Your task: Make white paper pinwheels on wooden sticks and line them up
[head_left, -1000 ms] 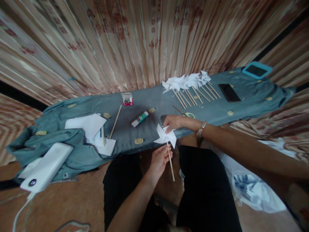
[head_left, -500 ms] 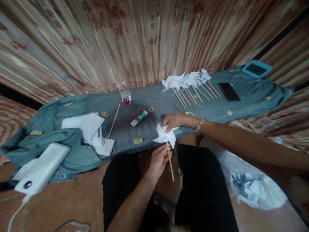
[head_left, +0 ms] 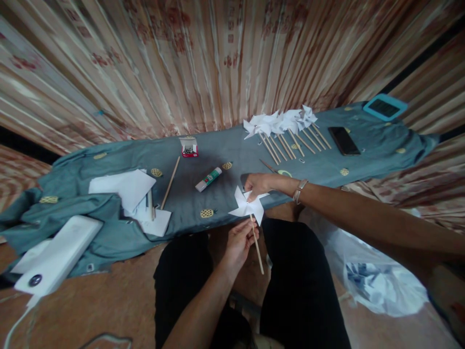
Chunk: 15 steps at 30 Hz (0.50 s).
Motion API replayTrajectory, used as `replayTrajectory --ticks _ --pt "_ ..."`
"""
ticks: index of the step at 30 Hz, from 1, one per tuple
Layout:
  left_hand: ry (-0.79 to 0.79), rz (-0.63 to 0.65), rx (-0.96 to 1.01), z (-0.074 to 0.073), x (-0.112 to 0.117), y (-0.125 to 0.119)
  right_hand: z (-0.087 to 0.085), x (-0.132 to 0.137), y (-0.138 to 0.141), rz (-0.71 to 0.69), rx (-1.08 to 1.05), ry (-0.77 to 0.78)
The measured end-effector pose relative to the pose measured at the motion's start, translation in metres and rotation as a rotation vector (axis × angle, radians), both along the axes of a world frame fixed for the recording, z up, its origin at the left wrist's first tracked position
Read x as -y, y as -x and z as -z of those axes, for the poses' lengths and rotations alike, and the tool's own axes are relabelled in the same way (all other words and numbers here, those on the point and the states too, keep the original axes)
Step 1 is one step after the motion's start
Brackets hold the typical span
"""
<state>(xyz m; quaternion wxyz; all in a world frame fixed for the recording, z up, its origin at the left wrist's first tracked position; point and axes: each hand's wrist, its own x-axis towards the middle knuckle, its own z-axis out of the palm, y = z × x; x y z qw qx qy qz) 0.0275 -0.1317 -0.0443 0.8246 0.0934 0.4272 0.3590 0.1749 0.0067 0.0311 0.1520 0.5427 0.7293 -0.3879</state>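
A white paper pinwheel on a wooden stick is held over my lap, at the near edge of the blue-grey cloth. My left hand is closed round the stick just under the paper. My right hand is pinched on the pinwheel's upper blade, its wrist wearing a bracelet. A row of several finished white pinwheels with sticks lies further back on the cloth.
On the cloth lie a glue stick, a small red box of pins, a loose stick, white paper sheets, a black phone and a teal device. A white power bank sits at left, a plastic bag at right.
Both hands and the pinwheel have stayed nearly where they were; the left hand has crept slightly up the stick. The view has shifted a little.
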Motion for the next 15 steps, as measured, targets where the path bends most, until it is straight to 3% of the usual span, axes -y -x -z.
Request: replayTrajectory --ticks 6,15 --pt "-0.003 0.003 -0.004 0.001 0.001 -0.003 0.001 0.001 0.0 0.0 0.006 0.003" --pt "-0.045 0.017 -0.066 0.002 -0.006 0.014 0.0 0.0 0.002 -0.002 0.01 0.03"
